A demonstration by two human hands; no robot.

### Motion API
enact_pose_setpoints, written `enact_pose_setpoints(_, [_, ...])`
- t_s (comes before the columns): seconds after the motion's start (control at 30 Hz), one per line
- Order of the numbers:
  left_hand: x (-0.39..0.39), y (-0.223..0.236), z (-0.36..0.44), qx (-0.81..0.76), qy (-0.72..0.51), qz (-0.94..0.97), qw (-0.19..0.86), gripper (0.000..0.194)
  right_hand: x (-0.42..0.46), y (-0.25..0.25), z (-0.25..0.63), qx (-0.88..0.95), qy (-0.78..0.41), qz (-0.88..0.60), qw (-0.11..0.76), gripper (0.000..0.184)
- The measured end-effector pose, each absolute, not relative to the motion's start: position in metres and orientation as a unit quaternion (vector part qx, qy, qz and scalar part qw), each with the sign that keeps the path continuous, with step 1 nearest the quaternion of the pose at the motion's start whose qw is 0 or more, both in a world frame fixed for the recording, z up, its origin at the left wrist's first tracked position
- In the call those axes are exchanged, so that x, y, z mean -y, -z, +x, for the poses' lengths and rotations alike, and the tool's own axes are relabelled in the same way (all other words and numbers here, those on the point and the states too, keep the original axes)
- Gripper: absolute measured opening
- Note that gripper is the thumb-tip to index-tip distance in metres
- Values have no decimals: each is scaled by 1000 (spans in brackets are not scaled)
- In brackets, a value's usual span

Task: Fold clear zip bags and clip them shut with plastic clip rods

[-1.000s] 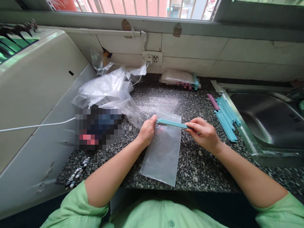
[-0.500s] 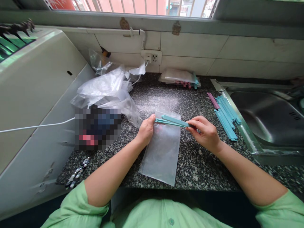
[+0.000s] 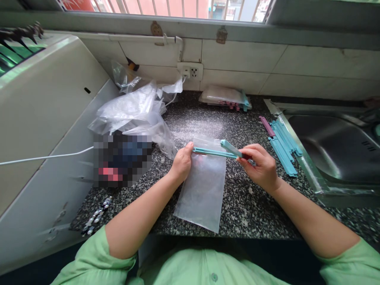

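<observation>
A teal bag sealing clip lies across the upper part of a clear plastic bag, its two arms hinged apart in a narrow V. My right hand pinches the clip at its hinged right end, and the upper arm tilts up toward the window. My left hand is closed at the bag's left edge, thumb on top, by the clip's left end. Whether the left fingers also grip the clip is hard to see. The bag lies flat on the counter, its lower end near the front edge.
Several teal clips and a purple clip lie beside the metal sink. A packed bag rests by the wall. Crumpled plastic bags, a blurred-out object and a beaded item are on the left.
The clip's upper arm has swung up and to the right, widening the gap from the lower arm. My right hand has shifted slightly right; my left hand has stayed nearly still.
</observation>
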State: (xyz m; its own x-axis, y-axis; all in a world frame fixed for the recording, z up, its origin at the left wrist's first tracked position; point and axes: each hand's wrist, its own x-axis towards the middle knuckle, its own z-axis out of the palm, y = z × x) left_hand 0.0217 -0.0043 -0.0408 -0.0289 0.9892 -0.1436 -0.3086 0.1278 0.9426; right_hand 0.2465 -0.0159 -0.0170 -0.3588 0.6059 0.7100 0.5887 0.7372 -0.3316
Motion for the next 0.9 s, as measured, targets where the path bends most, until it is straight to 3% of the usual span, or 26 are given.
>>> enact_pose_setpoints(0.9, [4, 30, 21, -476, -603, 299, 566, 28, 15, 18, 248, 762, -88, -369, 526, 15])
